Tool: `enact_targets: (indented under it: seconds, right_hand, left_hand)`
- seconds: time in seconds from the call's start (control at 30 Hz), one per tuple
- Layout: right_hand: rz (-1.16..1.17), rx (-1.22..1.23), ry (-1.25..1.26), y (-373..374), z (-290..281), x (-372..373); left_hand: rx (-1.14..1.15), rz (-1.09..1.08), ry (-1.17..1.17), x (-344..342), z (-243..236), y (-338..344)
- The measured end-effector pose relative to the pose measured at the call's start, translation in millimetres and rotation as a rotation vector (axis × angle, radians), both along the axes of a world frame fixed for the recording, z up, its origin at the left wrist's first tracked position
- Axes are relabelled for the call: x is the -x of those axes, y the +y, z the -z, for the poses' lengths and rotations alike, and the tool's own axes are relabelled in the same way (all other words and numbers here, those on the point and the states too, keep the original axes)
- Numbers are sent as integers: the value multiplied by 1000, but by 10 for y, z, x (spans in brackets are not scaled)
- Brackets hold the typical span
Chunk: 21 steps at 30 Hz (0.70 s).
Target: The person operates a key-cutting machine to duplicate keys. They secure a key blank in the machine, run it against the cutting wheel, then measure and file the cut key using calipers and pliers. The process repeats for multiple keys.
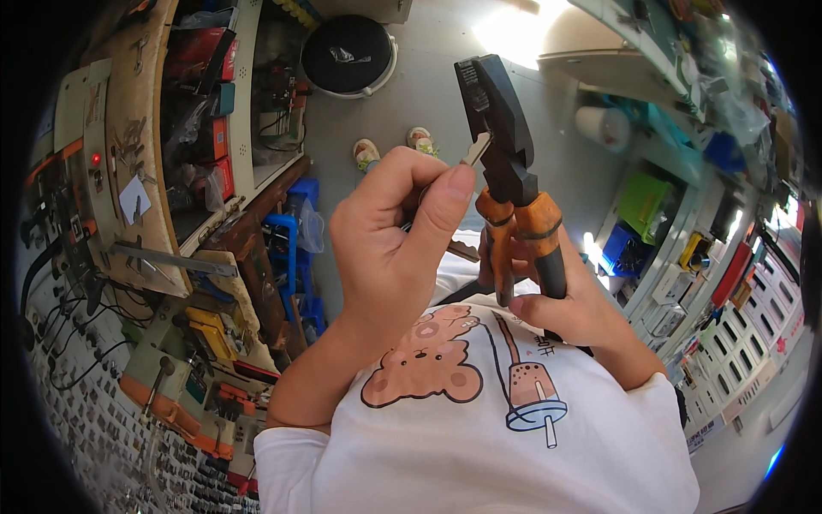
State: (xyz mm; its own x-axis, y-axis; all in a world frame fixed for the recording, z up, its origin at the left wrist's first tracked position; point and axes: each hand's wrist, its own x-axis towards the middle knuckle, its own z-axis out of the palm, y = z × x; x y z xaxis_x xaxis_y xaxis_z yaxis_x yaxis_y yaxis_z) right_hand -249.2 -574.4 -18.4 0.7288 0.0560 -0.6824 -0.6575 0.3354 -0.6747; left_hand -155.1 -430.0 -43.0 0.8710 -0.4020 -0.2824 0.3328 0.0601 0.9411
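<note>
My left hand [396, 230] pinches a key [477, 149] between thumb and fingertips. The key's toothed blade points up and right, its end meeting the cutter area of the pliers. Another toothed metal piece [463, 250], seemingly a second key, sticks out below the left hand's fingers. Wrapped around the orange and black handles of the combination pliers [507, 107] is my right hand [572, 300]. Their dark head points upward, in front of my chest. Whether the jaws are fully together on the key cannot be made out, and the left hand hides the key's bow.
To the left is a workbench [141, 248] with small tools and machines. Many keys hang at the lower left. Beyond my feet stands a round black-topped stool [347, 56]. Blue plastic stools [301, 248] sit beside the bench. Shelves with a green bin [644, 204] line the right.
</note>
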Motion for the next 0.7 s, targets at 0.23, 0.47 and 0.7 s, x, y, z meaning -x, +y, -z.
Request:
enact_targets:
  seconds: [0.23, 0.47, 0.7]
  right_hand:
    - [-144, -22, 18, -132, 23, -71]
    - [19, -114, 203, -65, 563, -82]
    - [241, 68, 169, -67, 554, -21]
  left_hand:
    - [12, -55, 80, 13, -2, -6]
    - [147, -20, 238, 39, 200, 14]
    - [109, -52, 255, -146, 99, 140]
